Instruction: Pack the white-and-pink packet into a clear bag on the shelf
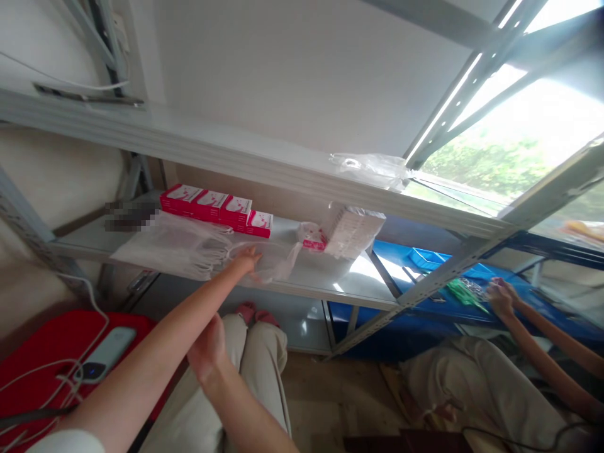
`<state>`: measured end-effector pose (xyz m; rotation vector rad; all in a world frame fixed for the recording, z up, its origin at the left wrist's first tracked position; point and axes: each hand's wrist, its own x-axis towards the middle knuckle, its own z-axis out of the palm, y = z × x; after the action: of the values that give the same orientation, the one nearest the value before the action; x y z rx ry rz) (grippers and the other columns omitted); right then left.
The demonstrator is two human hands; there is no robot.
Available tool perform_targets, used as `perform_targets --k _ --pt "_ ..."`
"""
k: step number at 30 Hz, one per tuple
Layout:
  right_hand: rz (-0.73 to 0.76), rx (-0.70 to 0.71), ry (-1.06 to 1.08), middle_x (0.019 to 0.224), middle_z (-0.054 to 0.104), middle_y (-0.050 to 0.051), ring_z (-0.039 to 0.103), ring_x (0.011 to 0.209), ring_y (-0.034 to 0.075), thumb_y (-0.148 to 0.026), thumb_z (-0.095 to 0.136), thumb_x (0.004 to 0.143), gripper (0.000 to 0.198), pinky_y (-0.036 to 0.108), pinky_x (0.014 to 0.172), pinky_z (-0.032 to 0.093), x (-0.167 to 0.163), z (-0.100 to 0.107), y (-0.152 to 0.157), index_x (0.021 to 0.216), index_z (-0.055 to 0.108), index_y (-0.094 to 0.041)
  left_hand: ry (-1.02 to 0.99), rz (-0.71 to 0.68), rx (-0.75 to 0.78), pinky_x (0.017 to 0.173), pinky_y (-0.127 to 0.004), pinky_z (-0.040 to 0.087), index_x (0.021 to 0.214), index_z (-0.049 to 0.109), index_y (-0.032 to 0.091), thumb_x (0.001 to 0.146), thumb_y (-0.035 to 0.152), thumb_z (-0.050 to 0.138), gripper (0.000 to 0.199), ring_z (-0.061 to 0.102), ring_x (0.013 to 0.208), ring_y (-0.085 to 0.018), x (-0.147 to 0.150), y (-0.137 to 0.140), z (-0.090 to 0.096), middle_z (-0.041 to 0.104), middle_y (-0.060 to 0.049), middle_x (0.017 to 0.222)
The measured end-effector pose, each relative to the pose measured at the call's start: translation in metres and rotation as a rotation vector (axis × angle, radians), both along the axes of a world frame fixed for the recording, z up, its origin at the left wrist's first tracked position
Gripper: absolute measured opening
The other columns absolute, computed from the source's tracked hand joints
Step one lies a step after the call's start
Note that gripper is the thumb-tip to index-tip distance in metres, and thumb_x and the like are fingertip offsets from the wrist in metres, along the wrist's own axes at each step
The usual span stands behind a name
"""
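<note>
- Your left hand (246, 258) rests fingers-down on the clear plastic bags (198, 248) on the middle shelf (330, 277) — whether it has pinched one, I cannot tell.
- Take only the top bag — the red boxes (214, 209) sit just behind.
- Your right hand (207, 346) hangs loosely open and empty, near your knees.

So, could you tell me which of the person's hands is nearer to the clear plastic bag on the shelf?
Left. The left hand reaches out onto the shelf and touches the clear plastic bag; the right hand hangs lower, over the lap, well short of the shelf.
</note>
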<state>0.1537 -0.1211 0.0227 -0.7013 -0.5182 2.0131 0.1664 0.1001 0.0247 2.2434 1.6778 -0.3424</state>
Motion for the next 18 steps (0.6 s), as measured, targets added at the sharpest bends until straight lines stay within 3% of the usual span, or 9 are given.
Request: perform_targets --k 3,5,7,11,13,16,18 --pt "0.056 0.008 0.006 0.120 0.065 0.003 0.050 0.125 0.028 -0.056 0.040 0.075 0.044 0.044 0.091 0.051 -0.007 -0.003 -0.032 0.090 0.068 -0.025 -0.018 0.013 0.017 0.110 -0.054 0.019 0.145 0.032 0.029 0.049 0.046 0.086 0.112 0.016 0.141 -0.042 0.001 -0.003 0.003 0.011 -0.014 0.157" --pt "0.179 0.011 0.019 0.122 0.064 -0.006 0.051 0.125 0.028 -0.067 0.036 0.072 0.053 0.044 0.080 0.054 -0.010 -0.007 -0.055 0.099 0.069 -0.036 -0.021 0.020 0.011 0.110 -0.054 0.020 0.146 0.032 0.027 0.049 0.046 0.086 0.112 0.016 0.140 -0.043 0.000 -0.004 0.003 0.011 -0.015 0.157" --pt "0.210 0.022 0.045 0.122 0.064 -0.010 0.050 0.125 0.028 -0.075 0.033 0.069 0.058 0.046 0.078 0.054 -0.009 -0.008 -0.063 0.105 0.066 -0.044 -0.024 0.014 0.009 0.110 -0.052 0.020 0.147 0.030 0.024 0.051 0.050 0.085 0.114 0.015 0.141 -0.042 -0.004 -0.004 0.002 0.007 -0.016 0.157" --pt "0.033 -0.017 0.122 0.128 0.061 0.000 0.045 0.130 0.027 -0.068 0.040 0.073 0.056 0.046 0.099 0.045 -0.001 0.001 -0.029 0.099 0.068 -0.027 -0.024 -0.004 0.012 0.111 -0.051 0.018 0.148 0.027 0.024 0.055 0.054 0.082 0.113 0.012 0.142 -0.040 -0.008 -0.003 -0.002 0.002 -0.017 0.157" --pt "0.020 -0.086 0.112 0.124 0.064 0.002 0.047 0.129 0.026 -0.060 0.041 0.075 0.050 0.045 0.101 0.044 -0.002 0.004 -0.015 0.092 0.069 -0.024 -0.014 0.008 -0.010 0.112 -0.052 0.017 0.148 0.025 0.024 0.053 0.055 0.083 0.116 0.010 0.143 -0.040 -0.006 -0.002 -0.002 0.000 -0.017 0.157" --pt "0.186 -0.128 0.077 0.111 0.070 0.000 0.056 0.118 0.030 -0.060 0.039 0.073 0.047 0.047 0.086 0.052 -0.015 0.002 -0.030 0.084 0.071 -0.028 -0.021 0.031 -0.038 0.112 -0.055 0.016 0.149 0.024 0.024 0.046 0.052 0.086 0.123 0.008 0.142 -0.042 -0.003 0.000 -0.001 0.001 -0.018 0.157" --pt "0.274 -0.082 0.050 0.097 0.074 -0.002 0.064 0.104 0.031 -0.063 0.034 0.072 0.049 0.047 0.070 0.056 -0.024 -0.002 -0.052 0.086 0.071 -0.034 -0.026 0.031 -0.048 0.111 -0.056 0.016 0.149 0.024 0.026 0.044 0.052 0.087 0.125 0.008 0.142 -0.043 -0.002 0.001 0.000 0.003 -0.017 0.157"
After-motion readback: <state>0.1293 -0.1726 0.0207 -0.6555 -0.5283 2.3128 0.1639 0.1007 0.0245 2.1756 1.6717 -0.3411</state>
